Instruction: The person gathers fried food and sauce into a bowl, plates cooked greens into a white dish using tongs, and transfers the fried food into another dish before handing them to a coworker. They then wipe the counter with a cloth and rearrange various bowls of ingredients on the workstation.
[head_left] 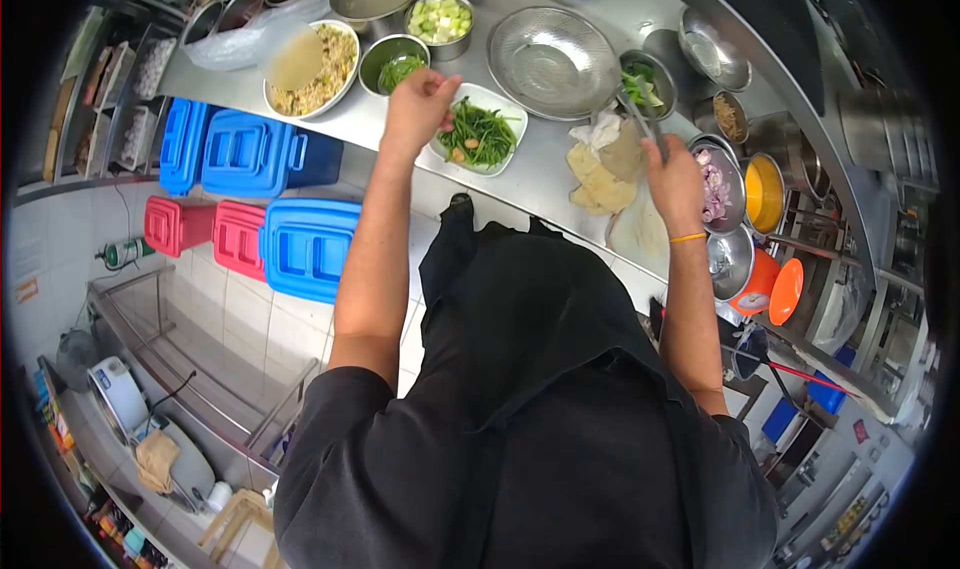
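Note:
My left hand (pixel 422 109) is above the left edge of a white plate (pixel 518 117) of cooked greens (pixel 482 135), its fingers pinched together; whatever they may hold is too small to make out. Just behind it stands a metal bowl (pixel 372 72) with green strips inside. On the right, my right hand (pixel 674 177) grips metal tongs (pixel 640 116), whose tips reach toward a bowl of cut green leaves (pixel 648 79). Crumpled beige cloths (pixel 600 169) lie beside that hand, on its left. A bowl of chopped purple onion (pixel 714 187) is close on its right.
A wide metal colander (pixel 553 61) sits at the back middle of the steel counter (pixel 555 159). Fried rice fills an oval dish (pixel 343 89) at left. Right of the onions are a yellow-filled bowl (pixel 764 194) and an orange container (pixel 757 287). Blue bins (pixel 245 154) stand below left.

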Motion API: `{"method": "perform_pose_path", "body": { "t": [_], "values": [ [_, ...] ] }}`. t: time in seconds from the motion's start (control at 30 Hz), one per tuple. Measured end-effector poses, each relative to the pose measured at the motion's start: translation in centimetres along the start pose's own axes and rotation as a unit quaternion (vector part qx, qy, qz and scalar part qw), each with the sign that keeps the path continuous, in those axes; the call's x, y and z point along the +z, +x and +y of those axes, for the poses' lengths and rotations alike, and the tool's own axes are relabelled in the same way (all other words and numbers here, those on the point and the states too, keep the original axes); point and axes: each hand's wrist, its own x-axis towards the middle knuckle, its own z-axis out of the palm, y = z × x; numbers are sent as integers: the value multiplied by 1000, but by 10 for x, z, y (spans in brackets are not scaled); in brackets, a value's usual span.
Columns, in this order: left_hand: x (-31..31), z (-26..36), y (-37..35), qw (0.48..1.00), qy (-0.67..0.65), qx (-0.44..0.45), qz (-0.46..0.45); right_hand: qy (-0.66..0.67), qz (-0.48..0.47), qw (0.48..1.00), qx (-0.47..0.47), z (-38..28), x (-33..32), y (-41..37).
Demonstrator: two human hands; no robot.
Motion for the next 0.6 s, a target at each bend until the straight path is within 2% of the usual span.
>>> {"method": "perform_pose_path", "body": {
  "t": [0.03,0.17,0.2,0.3,0.4,0.5,0.53,0.6],
  "values": [
    [-14,-13,-8,1000,-18,-6,15,-17,6,1000,16,-8,-6,3],
    [-54,-45,-47,993,-38,-95,58,38,-10,997,-66,-38,-14,18],
    [-61,-52,-55,991,-37,-113,68,9,-12,995,-103,-36,-3,28],
    [-75,-93,-74,979,-43,-182,78,-39,-69,990,-120,-56,16,58],
    [-80,-145,-96,976,54,-181,109,-73,-37,983,-162,-63,25,73],
    [-84,-200,-133,956,208,-178,108,-68,97,951,-287,-52,21,69],
    [-84,-214,-152,943,260,-176,106,-20,128,944,-304,-57,14,60],
    [-79,-233,-190,918,320,-207,109,132,14,957,-257,-67,5,35]
  ]
}}
